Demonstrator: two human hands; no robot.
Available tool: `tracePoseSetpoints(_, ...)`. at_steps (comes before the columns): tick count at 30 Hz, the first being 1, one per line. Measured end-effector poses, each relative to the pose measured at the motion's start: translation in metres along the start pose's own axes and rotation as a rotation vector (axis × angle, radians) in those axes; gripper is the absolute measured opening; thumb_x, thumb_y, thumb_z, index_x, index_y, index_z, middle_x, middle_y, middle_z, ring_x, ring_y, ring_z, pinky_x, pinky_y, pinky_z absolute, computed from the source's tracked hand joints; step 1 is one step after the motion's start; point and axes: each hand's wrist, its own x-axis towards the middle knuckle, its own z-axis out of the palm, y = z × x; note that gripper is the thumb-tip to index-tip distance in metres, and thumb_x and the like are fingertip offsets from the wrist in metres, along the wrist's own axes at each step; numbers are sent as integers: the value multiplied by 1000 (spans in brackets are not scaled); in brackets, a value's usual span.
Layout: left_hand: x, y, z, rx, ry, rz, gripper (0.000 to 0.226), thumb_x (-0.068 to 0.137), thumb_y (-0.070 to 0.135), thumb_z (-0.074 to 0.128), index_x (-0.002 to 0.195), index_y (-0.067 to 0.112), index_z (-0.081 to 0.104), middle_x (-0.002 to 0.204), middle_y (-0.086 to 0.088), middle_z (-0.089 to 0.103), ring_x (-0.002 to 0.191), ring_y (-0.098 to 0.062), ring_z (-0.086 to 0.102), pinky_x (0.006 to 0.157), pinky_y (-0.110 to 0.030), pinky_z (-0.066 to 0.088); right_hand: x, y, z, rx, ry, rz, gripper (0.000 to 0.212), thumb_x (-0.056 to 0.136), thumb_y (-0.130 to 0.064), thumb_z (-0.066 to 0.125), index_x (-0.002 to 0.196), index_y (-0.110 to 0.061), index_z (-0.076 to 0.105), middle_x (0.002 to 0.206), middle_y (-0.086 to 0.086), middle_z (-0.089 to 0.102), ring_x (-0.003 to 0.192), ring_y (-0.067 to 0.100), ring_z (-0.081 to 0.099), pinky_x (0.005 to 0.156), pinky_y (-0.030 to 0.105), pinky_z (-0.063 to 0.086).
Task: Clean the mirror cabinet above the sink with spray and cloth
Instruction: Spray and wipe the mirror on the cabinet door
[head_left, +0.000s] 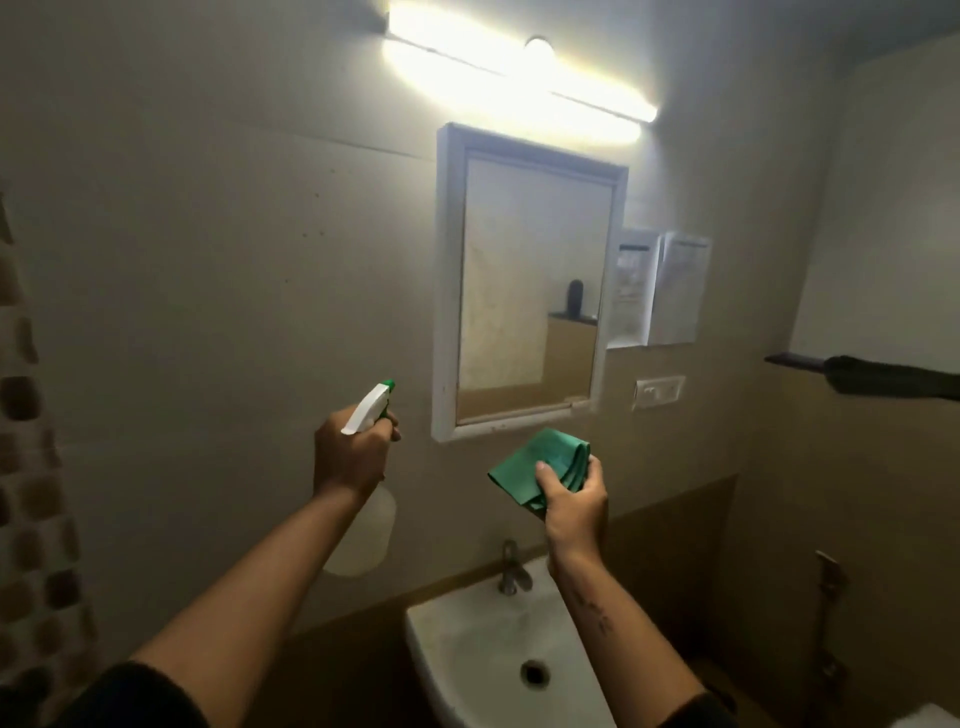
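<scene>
The white-framed mirror cabinet (527, 283) hangs on the wall above the white sink (467, 644). My left hand (350, 457) grips a translucent spray bottle (366, 530) by its neck; its white and green nozzle points up and right toward the cabinet's lower left corner. My right hand (574, 501) holds a folded green cloth (540, 467) just below the cabinet's bottom edge. Both hands are raised in front of the wall, apart from the mirror.
A lit tube light (519, 78) runs above the cabinet. White dispensers (657, 288) and a switch plate (658, 391) sit right of it. A dark shelf (872, 376) juts from the right wall. A tap (511, 569) stands on the sink; a patterned curtain (31, 467) hangs left.
</scene>
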Motion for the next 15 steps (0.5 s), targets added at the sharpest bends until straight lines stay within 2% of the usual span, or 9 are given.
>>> tracePoseSetpoints(5, 19, 56, 59, -46, 12, 21, 21, 68, 20, 56, 70, 10, 74, 75, -13, 75, 44, -24, 53, 40, -25, 42, 87, -28, -17, -35, 9, -125, 27, 84, -16, 73, 108, -19, 60, 95, 2, 69, 83, 17, 69, 61, 26, 58)
tracePoseSetpoints(9, 34, 85, 89, -30, -12, 78, 17, 78, 15, 58, 77, 9, 74, 83, -15, 75, 48, -22, 55, 38, -22, 41, 142, -47, -21, -52, 16, -176, 18, 82, -21, 75, 98, -22, 66, 88, -2, 71, 80, 17, 70, 69, 43, 61)
tracePoseSetpoints(12, 45, 106, 99, 1, 1, 105, 17, 75, 15, 59, 74, 10, 75, 82, -13, 75, 52, -25, 58, 40, -22, 41, 164, -64, -17, -70, 21, -207, 14, 82, -20, 75, 95, -21, 69, 85, -2, 72, 78, 17, 70, 69, 41, 61)
tracePoseSetpoints(15, 61, 127, 103, 6, 6, 126, 15, 77, 12, 60, 71, 11, 74, 79, -8, 76, 57, -26, 60, 49, -22, 41, 177, -81, -13, -77, 40, -254, 12, 83, -18, 74, 92, -22, 68, 82, -4, 70, 77, 18, 69, 67, 34, 59)
